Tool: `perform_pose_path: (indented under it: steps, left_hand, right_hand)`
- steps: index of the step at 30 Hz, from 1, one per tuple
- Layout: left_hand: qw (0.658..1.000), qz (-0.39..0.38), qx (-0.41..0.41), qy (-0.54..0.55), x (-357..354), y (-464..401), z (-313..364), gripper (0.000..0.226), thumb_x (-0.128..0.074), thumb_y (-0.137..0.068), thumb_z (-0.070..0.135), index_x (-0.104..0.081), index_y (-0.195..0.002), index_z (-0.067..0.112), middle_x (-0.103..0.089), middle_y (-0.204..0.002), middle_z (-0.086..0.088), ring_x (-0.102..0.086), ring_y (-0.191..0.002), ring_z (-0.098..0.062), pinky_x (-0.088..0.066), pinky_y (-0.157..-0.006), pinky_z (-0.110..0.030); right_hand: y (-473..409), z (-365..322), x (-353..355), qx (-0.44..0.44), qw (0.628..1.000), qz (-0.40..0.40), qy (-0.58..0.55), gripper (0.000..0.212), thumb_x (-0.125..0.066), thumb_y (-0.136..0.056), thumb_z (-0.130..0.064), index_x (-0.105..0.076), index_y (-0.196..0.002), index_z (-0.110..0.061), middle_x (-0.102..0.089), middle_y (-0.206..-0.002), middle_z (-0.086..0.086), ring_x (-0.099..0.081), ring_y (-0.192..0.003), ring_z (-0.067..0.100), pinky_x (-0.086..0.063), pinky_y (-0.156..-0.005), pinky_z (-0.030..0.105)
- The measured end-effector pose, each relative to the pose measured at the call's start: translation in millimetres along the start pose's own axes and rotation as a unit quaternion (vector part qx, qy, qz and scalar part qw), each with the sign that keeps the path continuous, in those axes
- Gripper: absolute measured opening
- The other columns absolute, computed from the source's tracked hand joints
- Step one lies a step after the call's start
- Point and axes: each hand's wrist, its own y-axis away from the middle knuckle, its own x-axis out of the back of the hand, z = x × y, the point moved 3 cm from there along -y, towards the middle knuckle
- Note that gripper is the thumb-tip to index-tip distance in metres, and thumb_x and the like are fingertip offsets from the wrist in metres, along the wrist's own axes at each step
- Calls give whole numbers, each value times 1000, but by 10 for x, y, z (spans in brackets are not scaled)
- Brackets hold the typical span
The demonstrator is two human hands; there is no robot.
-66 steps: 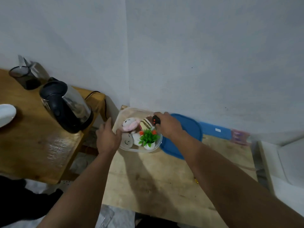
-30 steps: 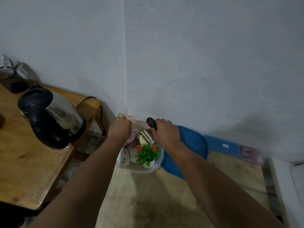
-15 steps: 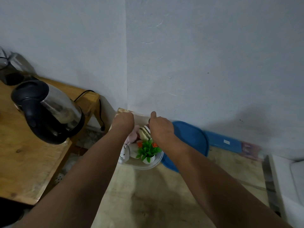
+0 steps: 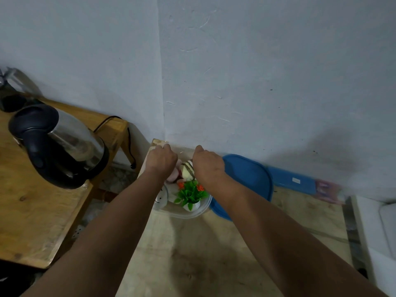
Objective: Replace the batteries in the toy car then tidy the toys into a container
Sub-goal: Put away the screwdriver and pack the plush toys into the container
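two hands are seen reaching into a corner where two pale walls meet. at the far left, a wooden surface (image 4: pixel 36 213) is seen, and a shiny kettle (image 4: pixel 57 146) with a black lid and handle is stood on it. a black cord (image 4: pixel 128 142) is hung down behind the kettle. a dark cup (image 4: pixel 12 101) is set at the far left edge, partly cut off.

next, the left hand (image 4: pixel 160 160) is held over the far left side of a clear container (image 4: pixel 188 213). its fingers are bent down past the back of the hand, so whether the grip is pinching something cannot be told. the container is placed on a lower, pale wooden surface (image 4: pixel 192 254), close to the wall corner. small toys are packed inside it: a white round toy with a smiley face (image 4: pixel 161 197), a pink soft toy (image 4: pixel 174 174), a cream egg-shaped toy with brown stripes (image 4: pixel 186 171), and a little green plant with orange flowers in a white pot (image 4: pixel 189 194).

the right hand (image 4: pixel 206 166) is held over the far right side of the container, with its fingers curled down and hidden. what its grip is closed on cannot be told. the toy car cannot be made out.

to the right, a blue lid (image 4: pixel 246 179) is laid flat, touching the container. a blue strip (image 4: pixel 293 181) is seen along the wall.
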Motion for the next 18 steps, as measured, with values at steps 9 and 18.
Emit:
perform_pose_path:
  steps: [9,18]
  left_hand:
    - [996,-27,19,87,-91,-38,-44,27,-40,-107,8,-61,-124,7,-67,-125,-13,-67,-115,-31,-53,-87,-37]
    - [955,-108,81,263,-273,4,3,47,-49,-102,36,-62,-134,5,-54,-135,-16,-52,-126,-35,-46,-101,-44]
  right_hand:
    - [-17,-28,-19,28,1000,3,8,32,-59,-91,-2,-55,-123,-1,-64,-122,14,-63,-110,28,-50,-84,34]
    - [49,16,-39,31,999,7,6,26,-59,-92,-3,-60,-118,-4,-66,-119,13,-64,-108,27,-51,-84,34]
